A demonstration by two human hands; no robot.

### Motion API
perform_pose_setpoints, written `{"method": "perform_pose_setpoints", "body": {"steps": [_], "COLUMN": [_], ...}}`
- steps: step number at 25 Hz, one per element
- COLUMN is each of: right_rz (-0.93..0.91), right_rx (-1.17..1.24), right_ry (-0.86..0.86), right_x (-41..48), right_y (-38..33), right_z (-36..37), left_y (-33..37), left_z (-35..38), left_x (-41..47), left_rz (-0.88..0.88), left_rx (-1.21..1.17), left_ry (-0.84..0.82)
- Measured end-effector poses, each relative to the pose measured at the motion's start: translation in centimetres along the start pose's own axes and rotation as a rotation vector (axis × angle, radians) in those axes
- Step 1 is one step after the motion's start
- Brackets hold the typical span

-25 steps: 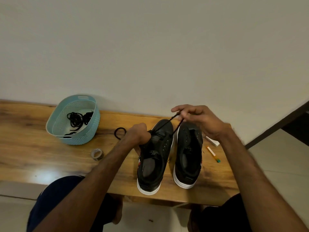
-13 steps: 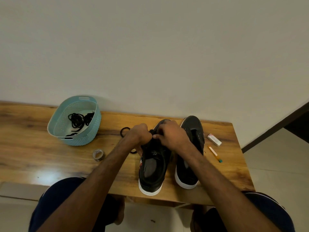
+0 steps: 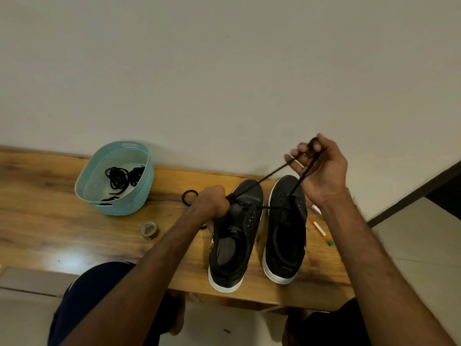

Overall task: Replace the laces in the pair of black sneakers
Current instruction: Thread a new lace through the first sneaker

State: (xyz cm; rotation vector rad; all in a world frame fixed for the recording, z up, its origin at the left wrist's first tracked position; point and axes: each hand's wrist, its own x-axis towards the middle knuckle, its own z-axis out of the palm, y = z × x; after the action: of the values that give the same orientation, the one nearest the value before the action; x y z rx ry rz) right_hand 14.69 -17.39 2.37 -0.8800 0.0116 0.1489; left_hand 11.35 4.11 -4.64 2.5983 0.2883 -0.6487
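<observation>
Above the right sneaker [image 3: 287, 233] | fingers of right hand [image 3: 321, 168] pinch lace [image 3: 262, 179] taut | left hand [image 3: 212, 201] fingers grip left sneaker [image 3: 234, 245]

Glossy wooden table [image 3: 62, 236], matt black sneakers [image 3: 235, 236] on smooth white soles, woven-textured pale blue plastic basket [image 3: 129, 203]

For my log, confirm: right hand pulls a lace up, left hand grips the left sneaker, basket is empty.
Wrong on the basket: the head view shows black laces in it. The right hand does pull a lace up, and the left hand grips the left sneaker.
</observation>
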Motion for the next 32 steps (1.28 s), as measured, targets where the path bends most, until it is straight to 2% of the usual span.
{"method": "perform_pose_setpoints", "body": {"steps": [2,4,6,8,9,13,16,17,19,22,24,26,28,30,32], "right_rz": [-0.016,0.024,0.046,0.014,-0.018,-0.122,-0.165,-0.212,-0.232,0.066,0.218,0.232,0.23,0.245,0.247], "right_rx": [0.147,0.018,-0.421,-0.895,-1.056,-1.45,-1.811,-1.865,-1.881,-1.973,-2.054,-2.034,-2.009,-2.013,-2.012], "right_ry": [0.107,0.157,0.161,0.08,0.053,0.166,0.188,0.155,-0.034,-0.343,-0.435,-0.432,-0.402,-0.391,-0.394], "right_x": [0.5,0.8,1.0,0.8,0.8,1.2,1.5,1.5,1.6,1.5,1.3,1.3,1.4,1.4,1.3], "right_y": [-0.6,-0.4,1.2,3.1,3.9,5.3,6.4,6.7,7.0,7.9,8.3,8.2,8.1,8.2,8.5], "right_z": [-0.3,-0.7,-1.0,-0.9,-0.9,-1.6,-2.2,-2.2,-2.3,-2.6,-3.0,-3.4,-3.5,-3.6,-3.6], "left_y": [-0.1,-0.1,-0.1,-0.1,-0.1,0.4,1.1,1.5,2.3,3.0,2.8,2.5,2.1,1.6,1.4], "left_z": [0.1,0.1,0.1,0.3,0.4,1.1,1.7,2.0,2.9,3.1,2.7,2.2,1.1,0.2,-0.3], "left_x": [0.1,0.2,0.3,0.3,0.3,1.3,2.2,2.3,2.3,2.4,2.9,3.1,3.1,2.9,2.5], "left_rz": [0.0,-0.002,-0.002,-0.002,0.013,0.231,0.387,0.402,0.406,0.385,0.355,0.329,0.274,0.196,0.163], "left_rx": [0.009,-0.004,-0.009,-0.015,-0.001,0.119,0.234,0.285,0.384,0.393,0.332,0.191,-0.209,-0.614,-0.715], "left_ry": [-0.003,-0.002,-0.01,-0.01,0.02,0.236,0.163,0.134,0.107,0.103,0.09,0.085,0.133,0.077,-0.013]}}
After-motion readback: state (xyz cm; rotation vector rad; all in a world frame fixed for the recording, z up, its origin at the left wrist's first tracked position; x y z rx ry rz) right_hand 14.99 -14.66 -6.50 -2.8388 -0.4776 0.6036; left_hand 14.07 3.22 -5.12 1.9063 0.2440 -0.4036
